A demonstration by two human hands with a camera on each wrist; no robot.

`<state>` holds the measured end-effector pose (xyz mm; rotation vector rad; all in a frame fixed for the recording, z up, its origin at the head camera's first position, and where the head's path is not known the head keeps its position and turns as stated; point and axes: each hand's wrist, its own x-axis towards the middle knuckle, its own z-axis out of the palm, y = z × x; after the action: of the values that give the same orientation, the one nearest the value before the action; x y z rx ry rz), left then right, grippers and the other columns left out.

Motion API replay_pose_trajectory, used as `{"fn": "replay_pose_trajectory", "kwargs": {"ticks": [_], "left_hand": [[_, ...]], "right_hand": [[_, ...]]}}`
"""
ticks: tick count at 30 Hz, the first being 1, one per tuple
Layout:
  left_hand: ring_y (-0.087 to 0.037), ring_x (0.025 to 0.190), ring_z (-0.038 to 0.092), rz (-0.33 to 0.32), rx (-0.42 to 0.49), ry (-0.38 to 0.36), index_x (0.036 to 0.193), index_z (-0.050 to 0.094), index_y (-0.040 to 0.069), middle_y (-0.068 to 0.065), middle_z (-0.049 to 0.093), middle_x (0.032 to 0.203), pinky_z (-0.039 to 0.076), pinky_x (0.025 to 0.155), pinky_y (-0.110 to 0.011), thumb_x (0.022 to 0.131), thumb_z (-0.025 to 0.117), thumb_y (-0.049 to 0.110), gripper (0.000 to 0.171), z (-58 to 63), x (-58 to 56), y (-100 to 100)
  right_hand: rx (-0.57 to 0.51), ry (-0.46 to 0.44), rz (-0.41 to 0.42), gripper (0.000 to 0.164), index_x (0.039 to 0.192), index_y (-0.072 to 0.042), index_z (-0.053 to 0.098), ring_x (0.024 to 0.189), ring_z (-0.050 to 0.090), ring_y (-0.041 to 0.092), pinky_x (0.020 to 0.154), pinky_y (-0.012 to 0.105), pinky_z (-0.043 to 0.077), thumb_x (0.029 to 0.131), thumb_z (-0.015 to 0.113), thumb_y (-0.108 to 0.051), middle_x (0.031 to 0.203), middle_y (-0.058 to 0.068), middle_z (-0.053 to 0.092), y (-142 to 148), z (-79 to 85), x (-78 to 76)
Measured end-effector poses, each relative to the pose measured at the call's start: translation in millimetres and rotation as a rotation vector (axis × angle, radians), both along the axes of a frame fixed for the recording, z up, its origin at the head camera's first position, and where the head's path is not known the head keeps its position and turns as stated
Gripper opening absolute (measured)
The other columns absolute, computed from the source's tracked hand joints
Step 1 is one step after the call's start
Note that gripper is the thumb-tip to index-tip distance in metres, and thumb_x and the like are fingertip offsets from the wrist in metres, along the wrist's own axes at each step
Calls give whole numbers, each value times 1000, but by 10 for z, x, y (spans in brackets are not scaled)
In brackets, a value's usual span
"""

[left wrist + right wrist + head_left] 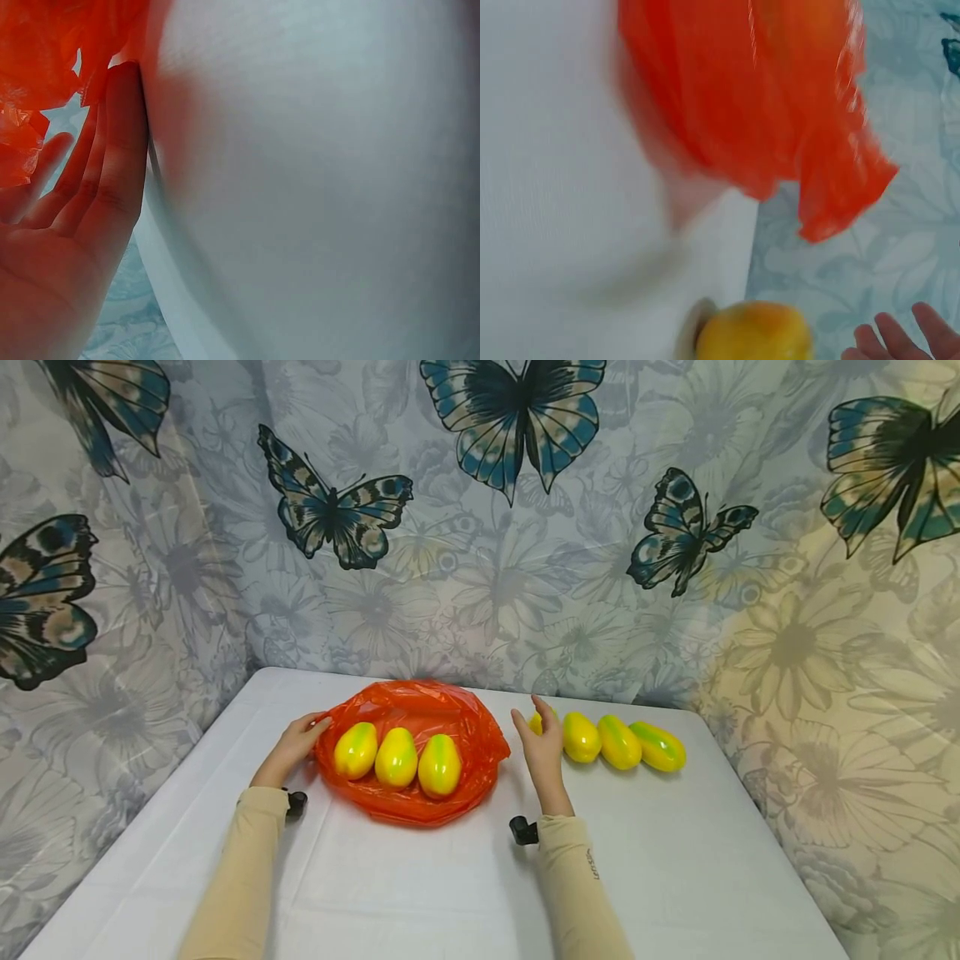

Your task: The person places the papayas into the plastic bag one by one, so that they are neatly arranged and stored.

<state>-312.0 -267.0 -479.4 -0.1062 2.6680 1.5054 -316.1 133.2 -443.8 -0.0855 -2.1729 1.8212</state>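
A red plastic bag [420,702] lies spread on the table, its rim crumpled round. Three glossy yellow fruits with green patches, shaped like papayas, sit on it in a row: a left one [356,751], a middle one [396,758] and a right one [439,766]. With fingers straight, my left hand [294,747] touches the bag's left edge; the left wrist view has these fingers [124,142] alongside the red plastic. My right hand [546,756] is held up between the bag and more such fruits, thumb and fingers apart, holding nothing. It partly hides the nearest fruit [535,723].
Several like fruits stand in a slanting row right of my right hand, the outermost fruit [657,747] lying on its side. A white cloth covers the table [420,893]. Behind its far edge hangs a butterfly-and-flower backdrop [480,593], also along both sides.
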Motion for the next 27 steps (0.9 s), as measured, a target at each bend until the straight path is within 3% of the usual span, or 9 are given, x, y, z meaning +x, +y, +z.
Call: {"fn": "replay_pose_trajectory", "kwargs": {"ticks": [10, 20, 27], "left_hand": [[-33, 109, 52, -2, -13, -28, 149, 31, -5, -31, 41, 146, 47, 79, -24, 105, 34, 44, 66, -15, -24, -2], [-31, 105, 54, 8, -9, -26, 148, 32, -6, -31, 43, 144, 47, 73, -21, 105, 36, 42, 65, -1, -14, 17], [-33, 109, 53, 5, -16, -38, 149, 30, -5, -30, 42, 146, 48, 79, -24, 105, 35, 43, 65, -7, -10, 9]], "right_hand": [[50, -98, -92, 60, 146, -8, 45, 149, 24, 32, 123, 49, 19, 92, 67, -24, 157, 15, 35, 248, -67, -180], [89, -151, -78, 62, 147, -4, 41, 148, 27, 34, 123, 46, 22, 93, 65, -21, 156, 19, 36, 304, -175, -280], [135, -171, -51, 61, 147, 2, 37, 145, 30, 36, 122, 47, 24, 95, 62, -17, 154, 22, 36, 283, -235, -248]]}}
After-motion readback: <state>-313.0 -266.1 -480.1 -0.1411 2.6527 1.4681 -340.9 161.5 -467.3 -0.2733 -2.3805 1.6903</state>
